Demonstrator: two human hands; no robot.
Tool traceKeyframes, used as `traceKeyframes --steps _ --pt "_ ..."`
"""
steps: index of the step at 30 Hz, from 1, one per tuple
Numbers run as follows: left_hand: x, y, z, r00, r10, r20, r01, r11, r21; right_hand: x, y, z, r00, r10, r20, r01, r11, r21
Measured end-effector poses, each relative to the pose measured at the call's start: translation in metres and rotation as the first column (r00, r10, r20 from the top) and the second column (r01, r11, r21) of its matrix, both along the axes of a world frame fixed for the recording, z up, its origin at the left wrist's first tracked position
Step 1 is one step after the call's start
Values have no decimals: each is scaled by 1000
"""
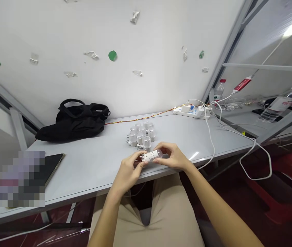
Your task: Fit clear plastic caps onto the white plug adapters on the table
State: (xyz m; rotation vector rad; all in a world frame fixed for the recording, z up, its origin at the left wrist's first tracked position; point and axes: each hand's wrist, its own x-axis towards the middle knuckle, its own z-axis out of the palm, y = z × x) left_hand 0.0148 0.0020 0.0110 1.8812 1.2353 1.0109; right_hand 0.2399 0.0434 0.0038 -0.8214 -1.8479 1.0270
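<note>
Near the front edge of the table [84,171], both my hands hold one small white plug-in device with a clear cap [149,156]. My left hand [129,169] pinches its white, pronged end between thumb and fingers. At the clear end, my right hand [171,156] grips with thumb and forefinger. The device lies on its side, and its printed marks are too small to read. Just behind it stands a cluster of several similar white plug-in devices [142,132], most with clear caps up and some with metal prongs showing.
A black cloth bag [76,120] lies at the back left. Nearer me on that side is a dark flat object [54,164], partly blurred out. A power strip [193,111] with white cables sits at the back right. Bottles [279,104] stand beyond the metal frame; a red stool [284,192] is below.
</note>
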Motion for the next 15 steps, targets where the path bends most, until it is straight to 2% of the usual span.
traceKeyframes --steps 6,11,15 --pt "-4 -1 -2 999 -34 -37 33 999 -11 -6 0 -1 962 -29 270 -2 994 114" --pt "-4 0 0 993 -102 -51 101 995 -17 -7 2 -4 950 -12 313 -43 985 169" --pt "-2 0 0 992 -71 -105 74 997 29 -6 3 -7 946 -47 322 -29 973 228"
